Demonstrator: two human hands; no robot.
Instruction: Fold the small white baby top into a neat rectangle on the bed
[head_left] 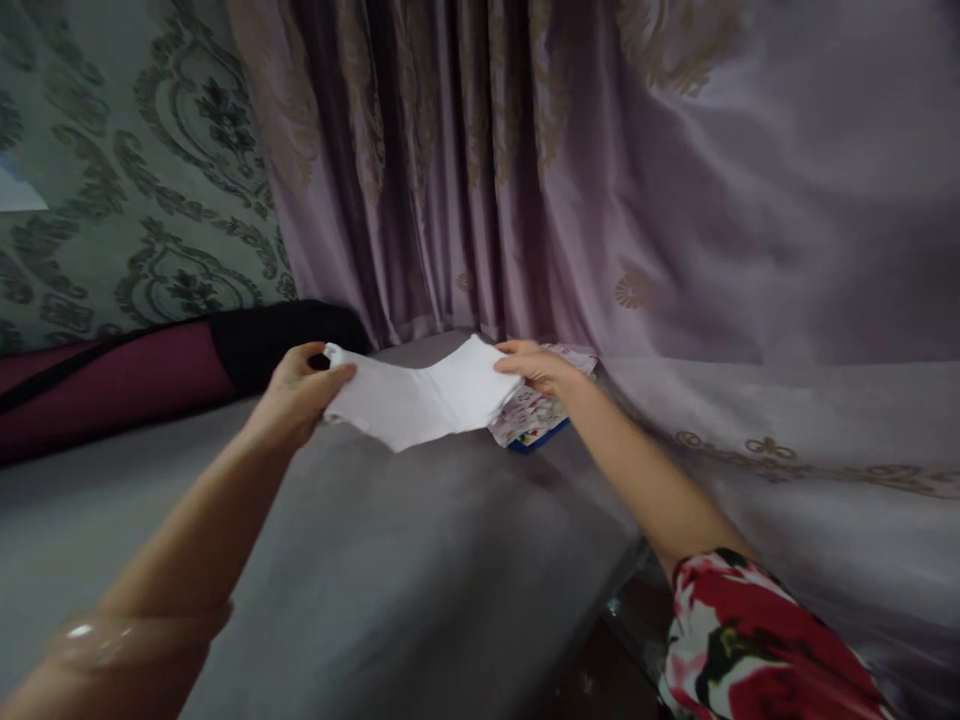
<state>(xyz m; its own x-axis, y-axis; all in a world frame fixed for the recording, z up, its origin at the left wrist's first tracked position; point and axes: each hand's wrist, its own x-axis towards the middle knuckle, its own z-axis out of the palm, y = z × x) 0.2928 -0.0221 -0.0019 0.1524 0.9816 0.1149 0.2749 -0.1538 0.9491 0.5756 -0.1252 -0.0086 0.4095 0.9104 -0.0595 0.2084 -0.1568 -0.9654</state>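
Observation:
A white folded cloth (427,400), perhaps a small garment, is stretched between my two hands above a grey covered surface. My left hand (300,390) pinches its left end between thumb and fingers. At the opposite end my right hand (541,368) grips the right corner, thumb and fingers closed on it. The cloth sags in the middle along a crease. Just behind and below my right hand lies a stack of folded, printed fabric (517,415), with a blue edge (540,438) showing at its bottom. Part of that stack is hidden by the cloth and my hand.
The grey surface (337,560) spreads under my arms. A long maroon and black bag (150,365) lies along the wall at the left. Shiny purple curtains (465,180) hang behind and to the right, reaching down past the edge of the surface. Green patterned wallpaper (150,170) covers the left wall.

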